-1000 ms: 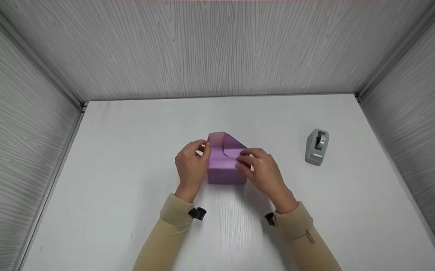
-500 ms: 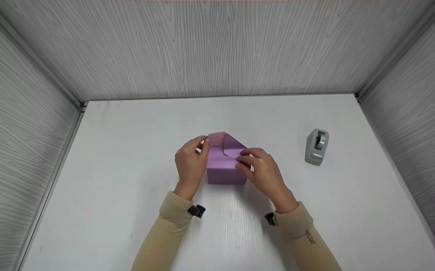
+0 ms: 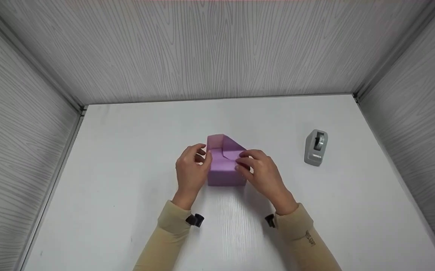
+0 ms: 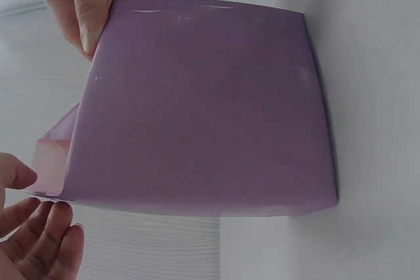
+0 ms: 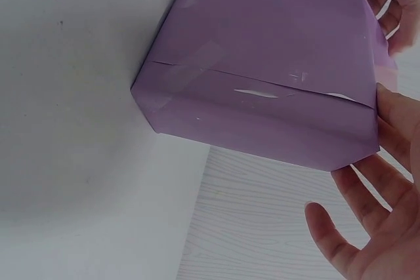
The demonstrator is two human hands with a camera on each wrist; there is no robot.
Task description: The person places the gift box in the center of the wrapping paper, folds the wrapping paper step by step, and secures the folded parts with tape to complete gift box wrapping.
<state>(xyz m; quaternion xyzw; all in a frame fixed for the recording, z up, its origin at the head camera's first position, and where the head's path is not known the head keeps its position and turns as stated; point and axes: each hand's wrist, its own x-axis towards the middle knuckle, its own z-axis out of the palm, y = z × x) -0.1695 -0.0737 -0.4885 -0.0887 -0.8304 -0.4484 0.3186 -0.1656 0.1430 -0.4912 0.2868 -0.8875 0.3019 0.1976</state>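
Note:
A box wrapped in purple paper (image 3: 226, 177) stands on the white table, paper loose at its top. At its far end a flap (image 3: 215, 142) stands up, with a slanted fold running toward the right side. My left hand (image 3: 193, 167) is at the upper left edge, thumb and fingers parted on either side of the paper edge. My right hand (image 3: 264, 173) pinches the upper right edge, thumb on top and fingers against the side. In the right wrist view, clear tape (image 5: 190, 77) crosses a seam on the box's side, which has small pale slits.
A grey tape dispenser (image 3: 316, 147) stands to the right on the white table (image 3: 127, 150). Wood-grained panels (image 3: 217, 49) rise behind the table and on both sides.
My left hand first slid up along the left edge to the far flap, then came back toward me with its fingers spreading apart. The right hand has kept its hold.

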